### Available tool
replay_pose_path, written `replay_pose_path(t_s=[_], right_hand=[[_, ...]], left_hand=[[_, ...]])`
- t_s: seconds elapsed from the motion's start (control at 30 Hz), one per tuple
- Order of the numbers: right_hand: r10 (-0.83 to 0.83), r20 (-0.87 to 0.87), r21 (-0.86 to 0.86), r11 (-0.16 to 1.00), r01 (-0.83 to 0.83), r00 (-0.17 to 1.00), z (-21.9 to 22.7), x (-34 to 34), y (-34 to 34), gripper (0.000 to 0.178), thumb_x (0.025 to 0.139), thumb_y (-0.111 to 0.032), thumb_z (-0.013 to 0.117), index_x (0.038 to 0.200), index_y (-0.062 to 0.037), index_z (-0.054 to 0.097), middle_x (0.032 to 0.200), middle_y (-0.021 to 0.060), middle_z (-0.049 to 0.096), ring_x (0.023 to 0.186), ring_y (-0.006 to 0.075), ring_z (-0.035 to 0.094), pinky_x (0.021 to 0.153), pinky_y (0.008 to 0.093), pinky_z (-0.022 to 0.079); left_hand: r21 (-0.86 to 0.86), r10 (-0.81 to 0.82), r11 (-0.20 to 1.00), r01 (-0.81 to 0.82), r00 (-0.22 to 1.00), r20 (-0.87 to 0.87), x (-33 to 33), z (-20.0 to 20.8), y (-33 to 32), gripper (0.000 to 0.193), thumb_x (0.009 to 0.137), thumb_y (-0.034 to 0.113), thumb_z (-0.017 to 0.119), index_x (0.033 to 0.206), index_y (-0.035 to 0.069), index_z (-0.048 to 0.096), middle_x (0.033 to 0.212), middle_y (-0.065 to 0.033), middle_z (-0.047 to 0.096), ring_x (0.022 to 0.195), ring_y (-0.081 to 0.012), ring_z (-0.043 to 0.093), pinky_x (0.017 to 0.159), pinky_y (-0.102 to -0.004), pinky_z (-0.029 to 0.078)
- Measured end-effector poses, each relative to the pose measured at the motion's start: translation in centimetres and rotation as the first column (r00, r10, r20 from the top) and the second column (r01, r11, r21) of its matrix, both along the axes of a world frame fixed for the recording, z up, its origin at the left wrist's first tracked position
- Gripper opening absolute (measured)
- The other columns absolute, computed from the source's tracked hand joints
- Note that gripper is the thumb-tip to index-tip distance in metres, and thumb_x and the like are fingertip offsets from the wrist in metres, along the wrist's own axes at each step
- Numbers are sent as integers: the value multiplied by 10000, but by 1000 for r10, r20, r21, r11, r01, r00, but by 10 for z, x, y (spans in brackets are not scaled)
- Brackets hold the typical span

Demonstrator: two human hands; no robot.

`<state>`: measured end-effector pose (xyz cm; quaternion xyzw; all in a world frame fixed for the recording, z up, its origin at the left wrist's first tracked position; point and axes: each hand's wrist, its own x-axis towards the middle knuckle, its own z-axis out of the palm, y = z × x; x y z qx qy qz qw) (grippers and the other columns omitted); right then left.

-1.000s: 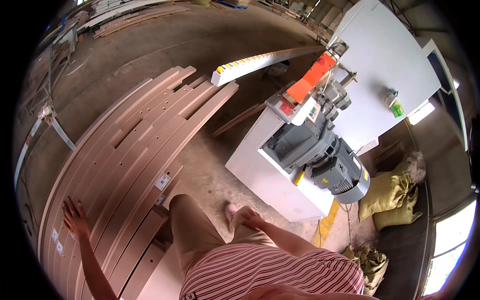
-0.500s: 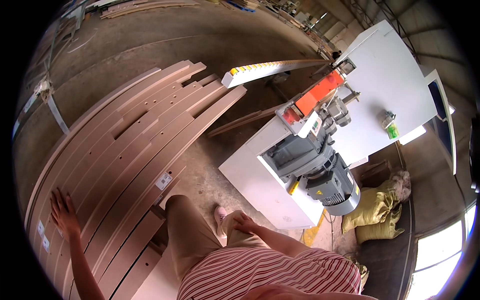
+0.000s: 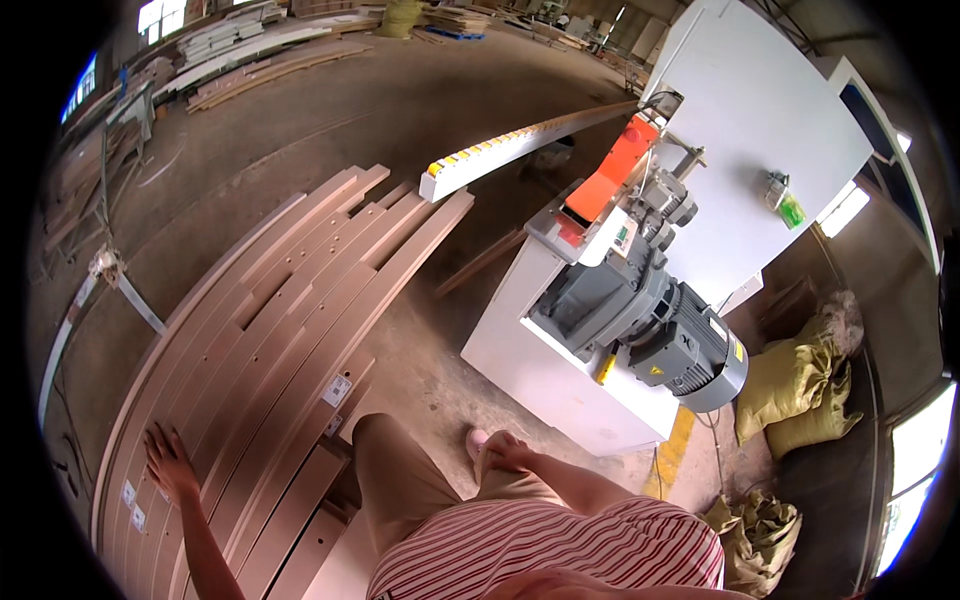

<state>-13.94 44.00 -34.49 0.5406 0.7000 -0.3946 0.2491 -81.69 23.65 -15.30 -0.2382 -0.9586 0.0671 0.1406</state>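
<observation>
My left hand (image 3: 172, 465) lies flat on a stack of long brown boards (image 3: 290, 335), its fingers spread. Small white labels (image 3: 133, 508) are stuck to the boards beside that hand, and another label (image 3: 337, 390) sits on the stack's near right edge. Several boards show drilled holes and narrow cut-outs, and their far ends are staggered. My right hand (image 3: 507, 455) rests over my right knee, holding no object, with its fingers laid loosely on the trouser cloth.
To the right stands a white machine with a grey motor (image 3: 690, 350) and an orange cover (image 3: 612, 170). A roller rail (image 3: 530, 140) extends beyond the stack. Yellow sacks (image 3: 790, 390) lie at the right. A metal stand (image 3: 105, 265) is at the left.
The view has shifted and tilted upward, bringing in more of the far floor and piled boards. My left hand stays on the boards and my right hand on my knee.
</observation>
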Motion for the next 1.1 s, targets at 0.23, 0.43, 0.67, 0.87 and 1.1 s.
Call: replay_pose_path(t_s=[0.23, 0.43, 0.67, 0.87, 1.1], right_hand=[[-37, -8, -16, 999, 37, 999, 3, 3, -3, 772, 765, -654, 588, 1453, -434, 314, 1597, 153, 27, 1422, 488, 98, 1147, 562, 193], [-93, -23, 33, 995, 94, 995, 2, 8, -7, 776, 739, -664, 604, 1437, -434, 356, 1595, 157, 54, 1419, 495, 105, 1140, 573, 199], [-128, 19, 46, 991, 127, 992, -7, 8, -7, 774, 717, -674, 624, 1418, -468, 371, 1599, 134, 65, 1410, 506, 126, 1135, 580, 203], [-162, 22, 14, 987, 162, 987, -3, 5, -10, 715, 768, -614, 601, 1426, -442, 381, 1608, 88, 36, 1429, 496, 56, 1139, 585, 195], [-217, -6, -5, 976, 217, 976, 5, 10, -9, 711, 763, -586, 605, 1424, -439, 387, 1610, 68, 2, 1427, 500, 45, 1136, 602, 182]], left_hand=[[123, -22, 992, 25, 999, -24, -1, -9, -5, 518, 1014, 461, 320, 1447, 192, 415, 1485, -44, 411, 1349, -241, 398, 1086, -438, 337], [182, -59, 981, 63, 998, -26, -1, -12, -9, 487, 1018, 416, 339, 1411, 158, 465, 1456, -62, 443, 1313, -261, 438, 1069, -423, 365], [68, -3, 998, 1, 1000, 24, 5, -10, -1, 553, 1016, 467, 300, 1480, 170, 342, 1514, -57, 359, 1380, -243, 351, 1101, -425, 324], [-34, 14, 999, -10, 994, 106, -4, -14, -5, 622, 1007, 539, 229, 1528, 199, 221, 1582, -57, 212, 1450, -234, 211, 1159, -441, 205], [-16, 13, 1000, -11, 988, 152, -8, -28, -5, 632, 1000, 557, 227, 1533, 218, 207, 1594, -63, 174, 1459, -234, 183, 1163, -451, 181]])
